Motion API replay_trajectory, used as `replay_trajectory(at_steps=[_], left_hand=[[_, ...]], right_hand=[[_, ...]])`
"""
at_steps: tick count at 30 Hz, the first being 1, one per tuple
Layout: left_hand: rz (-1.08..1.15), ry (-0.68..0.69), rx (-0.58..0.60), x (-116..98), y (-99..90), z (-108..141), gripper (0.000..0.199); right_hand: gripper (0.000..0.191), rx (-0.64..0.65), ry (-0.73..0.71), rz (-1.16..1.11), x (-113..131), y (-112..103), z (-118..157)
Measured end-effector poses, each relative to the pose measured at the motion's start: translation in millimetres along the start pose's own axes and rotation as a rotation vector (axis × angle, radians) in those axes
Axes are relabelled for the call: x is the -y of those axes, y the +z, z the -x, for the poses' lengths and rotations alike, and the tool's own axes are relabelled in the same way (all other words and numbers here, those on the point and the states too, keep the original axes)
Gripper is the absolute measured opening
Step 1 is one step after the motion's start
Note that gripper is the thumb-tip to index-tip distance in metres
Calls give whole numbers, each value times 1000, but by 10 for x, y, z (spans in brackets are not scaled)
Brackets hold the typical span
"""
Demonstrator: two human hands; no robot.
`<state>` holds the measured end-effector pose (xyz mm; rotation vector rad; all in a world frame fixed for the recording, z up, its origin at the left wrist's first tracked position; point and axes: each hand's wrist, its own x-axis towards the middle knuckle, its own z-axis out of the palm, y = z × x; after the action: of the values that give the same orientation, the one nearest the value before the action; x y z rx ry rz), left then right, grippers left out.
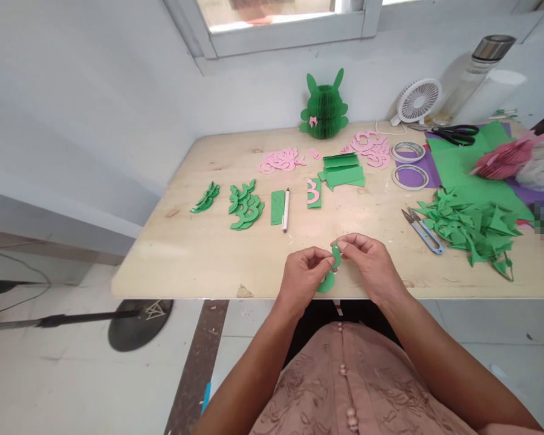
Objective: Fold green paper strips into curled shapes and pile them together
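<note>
Near the table's front edge, my left hand (304, 275) and my right hand (367, 263) face each other, fingers pinched on a small curved green paper piece (336, 256). A rounded green paper piece (326, 283) shows just below, beside my left fingertips; whether it is joined to the curved one I cannot tell. Beyond my hands lie a green card (277, 208) with a white pen (286, 210) along its right side, and a green card with pink curved shapes (314, 193).
Piles of green cutouts (246, 206) and pink cutouts (281, 161) lie on the table (176, 241). At right are blue snips (424, 232), green scraps (476, 226), tape rolls (410, 177), black scissors (456, 134) and a fan (418, 101). A green paper figure (325, 112) stands by the wall.
</note>
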<state>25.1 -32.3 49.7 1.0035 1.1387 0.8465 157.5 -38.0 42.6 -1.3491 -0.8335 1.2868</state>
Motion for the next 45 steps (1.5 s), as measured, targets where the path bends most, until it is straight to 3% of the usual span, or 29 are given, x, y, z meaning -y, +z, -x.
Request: replay_trajectory(at_steps=[9,16,23,31,34,40,45], left_hand=[[48,-14,-19,-23,14,22,17],[67,-52,30,10,-6,67,20],[48,-23,30,21,-8,49,17],[11,-5,25,109,-60,56,20],[14,16,0,120,-58,49,21],[54,-8,-12,113,-45,56,20],[69,-61,-37,114,-92,112,26]], right_hand=[[23,41,64,6,12,-3,61],[23,0,37,-16,-3,-11,36],[26,63,71,3,-11,-25,52],[26,-30,36,18,-42,-63,-14],[25,-11,35,-2,-49,-64,-8],[26,151,105,-30,-23,-41,67],[28,90,86,-21,-7,-52,62]])
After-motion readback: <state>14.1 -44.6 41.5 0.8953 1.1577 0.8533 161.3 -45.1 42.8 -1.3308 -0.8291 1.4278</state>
